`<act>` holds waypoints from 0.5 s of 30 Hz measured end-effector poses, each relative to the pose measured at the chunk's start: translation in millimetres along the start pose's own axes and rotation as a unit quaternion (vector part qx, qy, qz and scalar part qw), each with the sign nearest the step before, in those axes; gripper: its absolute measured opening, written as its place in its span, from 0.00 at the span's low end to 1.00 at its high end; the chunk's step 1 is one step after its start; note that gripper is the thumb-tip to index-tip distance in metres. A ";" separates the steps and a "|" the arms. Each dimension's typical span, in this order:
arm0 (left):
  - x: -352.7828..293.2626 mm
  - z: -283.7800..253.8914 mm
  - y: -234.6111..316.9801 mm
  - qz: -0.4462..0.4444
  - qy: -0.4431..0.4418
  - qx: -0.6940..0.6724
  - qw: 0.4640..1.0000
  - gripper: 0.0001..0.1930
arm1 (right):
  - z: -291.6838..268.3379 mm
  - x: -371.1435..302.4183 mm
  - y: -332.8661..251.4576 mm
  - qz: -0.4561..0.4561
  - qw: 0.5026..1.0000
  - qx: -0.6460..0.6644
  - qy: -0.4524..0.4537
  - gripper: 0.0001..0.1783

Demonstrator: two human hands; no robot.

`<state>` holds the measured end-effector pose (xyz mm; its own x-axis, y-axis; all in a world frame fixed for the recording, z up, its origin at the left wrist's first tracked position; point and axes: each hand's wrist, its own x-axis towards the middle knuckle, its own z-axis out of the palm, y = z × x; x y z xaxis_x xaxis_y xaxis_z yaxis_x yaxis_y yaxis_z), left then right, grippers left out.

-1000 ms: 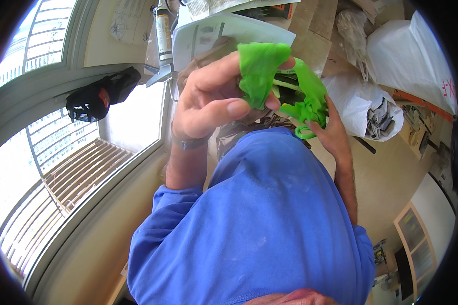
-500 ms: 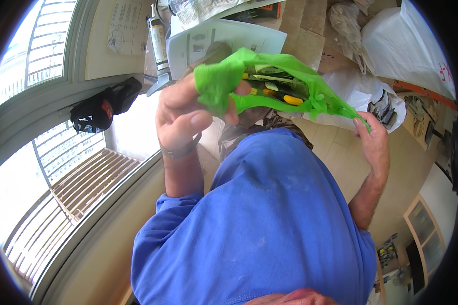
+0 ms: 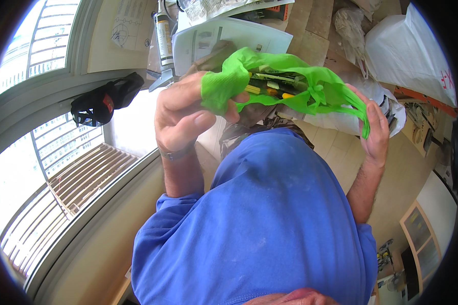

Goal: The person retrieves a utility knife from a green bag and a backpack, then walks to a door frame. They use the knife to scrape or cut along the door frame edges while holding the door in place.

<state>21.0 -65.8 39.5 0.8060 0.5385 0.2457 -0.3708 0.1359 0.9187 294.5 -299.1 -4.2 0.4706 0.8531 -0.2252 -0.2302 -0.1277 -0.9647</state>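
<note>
A thin green plastic bag [image 3: 290, 68] is stretched between my two hands, its mouth gaping upward. My left hand [image 3: 183, 112] is closed around the bag's left edge, with green film bunched over the fingers. On the other side, my right hand [image 3: 375, 129] holds the bag's gathered right end, its strands hanging over the palm and fingers. Inside the bag lie several tools with yellow and black handles [image 3: 254, 90]; the film hides most of their shapes, so I cannot tell their exact kinds.
Printed sheets [image 3: 229, 43] lie beyond the bag. A sealant cartridge in a caulking gun [image 3: 164, 40] is at their left. White plastic bags [image 3: 412, 51] stand at the right. A dark cap-like item [image 3: 104, 104] hangs by the window frame at left.
My right hand has turned and taken in more of the bag's end, and the strands now hang over it. The bag's mouth has narrowed, covering more of the yellow handle.
</note>
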 end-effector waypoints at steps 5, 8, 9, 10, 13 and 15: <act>2.0 5.3 0.5 -0.012 0.007 0.040 0.999 0.25 | 6.9 19.7 15.0 -0.048 0.996 0.071 -0.016 0.21; 0.5 -4.9 8.4 0.013 0.005 0.067 0.998 0.14 | 26.9 23.7 3.2 -0.109 0.982 0.153 -0.036 0.21; -2.7 -9.2 16.8 0.032 0.004 0.064 0.997 0.13 | 32.4 18.4 -4.6 -0.142 0.972 0.173 -0.069 0.20; -2.7 -7.5 22.7 0.042 0.002 0.031 0.999 0.12 | 34.2 11.1 -8.3 -0.171 0.961 0.193 -0.098 0.20; 3.5 -15.0 26.3 0.057 -0.019 -0.045 0.997 0.14 | 16.4 22.3 -3.7 -0.110 0.972 0.206 -0.019 0.21; 4.0 -19.2 11.8 0.019 0.032 0.009 0.999 0.21 | -7.1 37.8 9.6 -0.088 0.981 0.172 0.011 0.21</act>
<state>11.0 -46.1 45.4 0.7601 0.5951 0.2610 -0.3917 0.0992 0.9147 316.2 -271.7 -22.9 0.5472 0.8344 -0.0657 -0.4158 0.2029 -0.8865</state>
